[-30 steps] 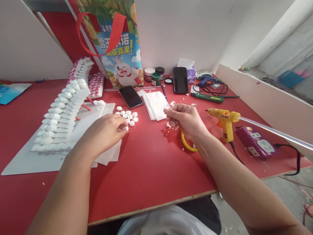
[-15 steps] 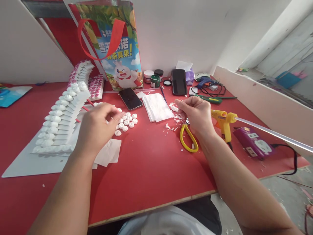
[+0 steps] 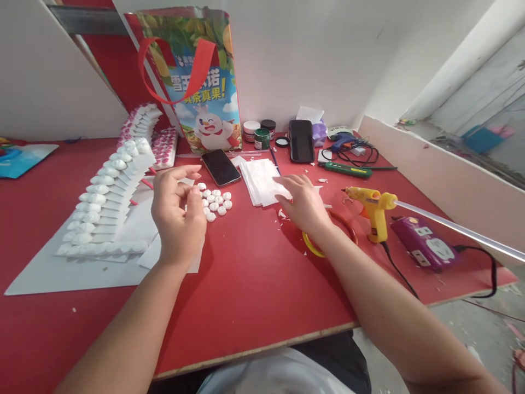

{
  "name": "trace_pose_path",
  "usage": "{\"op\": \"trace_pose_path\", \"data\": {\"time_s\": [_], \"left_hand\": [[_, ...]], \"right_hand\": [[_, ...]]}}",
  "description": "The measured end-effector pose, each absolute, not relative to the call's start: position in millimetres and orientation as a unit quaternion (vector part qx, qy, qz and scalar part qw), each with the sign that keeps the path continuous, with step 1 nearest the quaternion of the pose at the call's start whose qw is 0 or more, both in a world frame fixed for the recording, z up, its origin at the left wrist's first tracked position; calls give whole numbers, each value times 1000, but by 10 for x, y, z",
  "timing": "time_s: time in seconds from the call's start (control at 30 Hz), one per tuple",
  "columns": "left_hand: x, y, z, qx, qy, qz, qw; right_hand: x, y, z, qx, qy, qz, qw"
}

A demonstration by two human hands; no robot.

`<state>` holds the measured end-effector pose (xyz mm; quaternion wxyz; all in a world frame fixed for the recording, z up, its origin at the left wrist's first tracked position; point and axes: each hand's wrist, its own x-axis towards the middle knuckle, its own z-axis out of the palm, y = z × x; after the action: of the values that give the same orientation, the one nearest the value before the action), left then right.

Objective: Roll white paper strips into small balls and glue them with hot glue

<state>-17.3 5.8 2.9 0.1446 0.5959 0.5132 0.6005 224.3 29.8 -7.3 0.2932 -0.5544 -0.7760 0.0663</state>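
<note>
My left hand [image 3: 178,210] is raised over the left-centre of the table, its fingers loosely curled and thumb apart from the index finger; nothing shows between them. Beside it lie several small white rolled paper rosettes [image 3: 214,206]. My right hand [image 3: 302,201] reaches with stretched fingers to the right edge of a stack of white paper sheets [image 3: 259,180]; whether it touches them I cannot tell. Yellow-handled scissors [image 3: 314,246] lie under that wrist, largely hidden. Left of my left hand stands a curved white paper piece [image 3: 102,191] edged with rosettes.
A yellow glue gun [image 3: 371,205] with a long glue stick rests at right, near a purple box [image 3: 426,241]. Behind are a phone [image 3: 220,167], a black phone-like device [image 3: 302,141], paint jars [image 3: 261,138], a green cutter [image 3: 348,169] and a printed bag [image 3: 205,82].
My left hand has lifted and turned away from the rosettes. My right hand has moved left to the paper stack, its pinched fingers now spread. White scraps near the scissors have shifted.
</note>
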Motion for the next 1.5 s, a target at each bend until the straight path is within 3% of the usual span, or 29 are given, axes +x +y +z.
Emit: {"op": "trace_pose_path", "data": {"time_s": [0.23,0.37,0.5,0.6,0.73,0.83,1.0,1.2,1.5], "left_hand": [[-122,51,17,567,501,623,200],[23,-44,-29,597,504,580,229],[76,-91,-75,629,502,542,244],[92,-95,-69,630,500,528,273],[114,-70,-57,569,498,524,393],[115,-49,-51,479,475,509,534],[99,-32,2,402,416,456,676],[47,-12,15,411,425,480,648],[71,-39,-26,460,399,439,661]], "right_hand": [[2166,242,-58,-564,-797,88,197],[2162,258,-92,-550,-807,83,200],[2168,301,-122,-550,-782,94,278],[2213,293,-44,-574,-706,156,384],[2339,224,201,-527,-497,424,544],[2396,165,348,-432,-410,574,563],[2342,120,379,-400,-380,640,535],[2339,153,346,-449,-426,599,508],[2243,140,221,-455,-536,622,344]]}}
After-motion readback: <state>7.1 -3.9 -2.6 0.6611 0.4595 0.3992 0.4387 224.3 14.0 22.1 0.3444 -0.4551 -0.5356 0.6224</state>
